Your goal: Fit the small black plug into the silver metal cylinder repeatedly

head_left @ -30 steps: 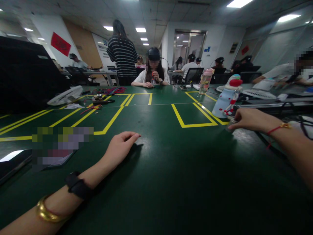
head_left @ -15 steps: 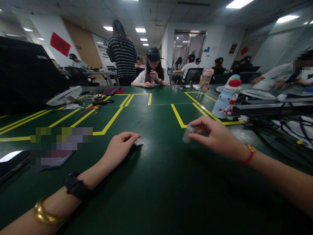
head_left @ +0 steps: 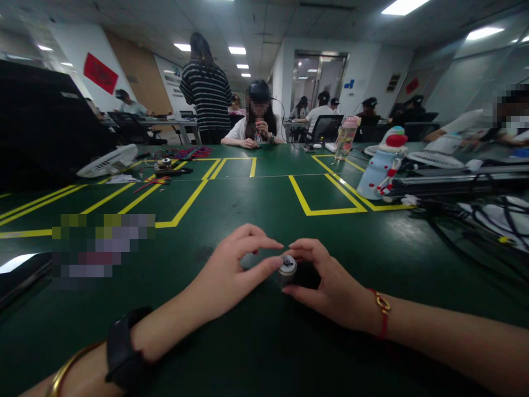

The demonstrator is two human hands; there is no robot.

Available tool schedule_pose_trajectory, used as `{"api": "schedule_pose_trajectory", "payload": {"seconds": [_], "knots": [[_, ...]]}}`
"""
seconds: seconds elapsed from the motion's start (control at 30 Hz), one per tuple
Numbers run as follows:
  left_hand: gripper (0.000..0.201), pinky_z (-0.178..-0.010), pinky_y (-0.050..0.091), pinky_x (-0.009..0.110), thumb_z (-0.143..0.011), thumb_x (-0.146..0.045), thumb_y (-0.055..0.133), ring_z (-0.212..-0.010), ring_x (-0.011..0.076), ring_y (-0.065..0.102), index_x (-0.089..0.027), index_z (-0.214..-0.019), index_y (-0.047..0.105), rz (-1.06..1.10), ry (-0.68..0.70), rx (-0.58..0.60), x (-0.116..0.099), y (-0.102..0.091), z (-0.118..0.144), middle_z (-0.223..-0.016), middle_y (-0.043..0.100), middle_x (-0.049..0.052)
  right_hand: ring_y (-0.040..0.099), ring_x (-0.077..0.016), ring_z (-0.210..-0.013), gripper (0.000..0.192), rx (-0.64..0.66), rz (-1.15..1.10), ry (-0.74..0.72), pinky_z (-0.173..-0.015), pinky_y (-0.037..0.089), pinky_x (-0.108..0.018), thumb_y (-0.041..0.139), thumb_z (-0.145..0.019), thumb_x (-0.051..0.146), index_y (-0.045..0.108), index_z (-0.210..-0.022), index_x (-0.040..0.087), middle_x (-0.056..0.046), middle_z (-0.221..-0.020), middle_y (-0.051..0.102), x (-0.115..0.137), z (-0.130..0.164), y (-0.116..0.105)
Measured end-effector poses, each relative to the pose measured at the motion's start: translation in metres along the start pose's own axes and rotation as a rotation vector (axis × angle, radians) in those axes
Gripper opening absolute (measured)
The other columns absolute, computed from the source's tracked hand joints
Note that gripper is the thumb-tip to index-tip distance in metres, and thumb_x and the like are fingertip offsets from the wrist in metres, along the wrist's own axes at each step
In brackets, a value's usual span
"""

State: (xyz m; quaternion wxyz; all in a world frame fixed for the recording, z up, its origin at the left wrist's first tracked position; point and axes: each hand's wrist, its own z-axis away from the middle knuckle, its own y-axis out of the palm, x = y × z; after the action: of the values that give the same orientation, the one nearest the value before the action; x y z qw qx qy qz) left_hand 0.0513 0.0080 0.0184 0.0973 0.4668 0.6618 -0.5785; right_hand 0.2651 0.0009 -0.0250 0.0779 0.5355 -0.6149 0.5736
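A small metal cylinder (head_left: 286,267) is pinched upright between the right hand (head_left: 330,286) and left hand (head_left: 231,273), near-centre on the green surface (head_left: 264,342); it should be steadied with light, even fingertip pressure.

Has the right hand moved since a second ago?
Yes. The right hand came left and nearer, away from the blue snowman bottle, and holds a small metal cylinder.

My forearms rest on a dark green table (head_left: 264,342) marked with yellow tape lines (head_left: 185,205). A white fan (head_left: 108,161), a snowman bottle (head_left: 380,165), and black cables (head_left: 475,220) lie on it.
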Motion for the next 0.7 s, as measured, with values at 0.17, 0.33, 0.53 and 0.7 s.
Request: {"api": "schedule_pose_trajectory", "payload": {"seconds": [0.17, 0.33, 0.53, 0.7], "knots": [[0.020, -0.074, 0.044, 0.031, -0.082, -0.039, 0.054, -0.085, 0.0183, 0.055, -0.027, -0.086, 0.070, 0.068, -0.047, 0.012, -0.011, 0.004, -0.003, -0.092, 0.059, 0.003, 0.055, -0.0138, -0.100, 0.054, -0.009, -0.023, 0.012, -0.087, 0.046, -0.031, 0.064, -0.073, 0.030, 0.036, -0.119, 0.022, -0.005, -0.111, 0.055, 0.000, -0.003, 0.000], [0.021, -0.070, 0.044, 0.031, -0.079, -0.043, 0.056, -0.082, 0.0184, 0.056, -0.027, -0.086, 0.070, 0.072, -0.163, -0.028, 0.005, -0.001, 0.000, -0.090, 0.060, 0.002, 0.055, -0.0126, -0.095, 0.042, -0.072, 0.105, 0.001, -0.084, 0.045, -0.029, 0.060, -0.074, 0.023, 0.047, -0.114, 0.023, -0.003, -0.107, 0.057, 0.005, -0.006, -0.004], [0.015, -0.076, 0.043, 0.033, -0.078, -0.037, 0.060, -0.083, 0.0194, 0.057, -0.028, -0.080, 0.072, -0.027, -0.104, 0.135, 0.022, 0.021, 0.009, -0.085, 0.062, 0.002, 0.054, -0.0133, -0.096, 0.045, -0.070, 0.108, -0.001, -0.085, 0.045, -0.029, 0.062, -0.072, 0.026, 0.048, -0.115, 0.023, -0.003, -0.109, 0.057, 0.003, -0.004, -0.002], [0.021, -0.072, 0.043, 0.031, -0.077, -0.041, 0.060, -0.081, 0.0186, 0.057, -0.029, -0.092, 0.070, -0.037, -0.110, 0.126, 0.020, 0.016, 0.008, -0.087, 0.063, 0.002, 0.055, -0.0114, -0.090, 0.039, -0.057, 0.155, 0.013, -0.080, 0.045, -0.025, 0.061, -0.072, 0.027, 0.049, -0.110, 0.022, -0.002, -0.103, 0.058, 0.007, -0.008, -0.010]]}}
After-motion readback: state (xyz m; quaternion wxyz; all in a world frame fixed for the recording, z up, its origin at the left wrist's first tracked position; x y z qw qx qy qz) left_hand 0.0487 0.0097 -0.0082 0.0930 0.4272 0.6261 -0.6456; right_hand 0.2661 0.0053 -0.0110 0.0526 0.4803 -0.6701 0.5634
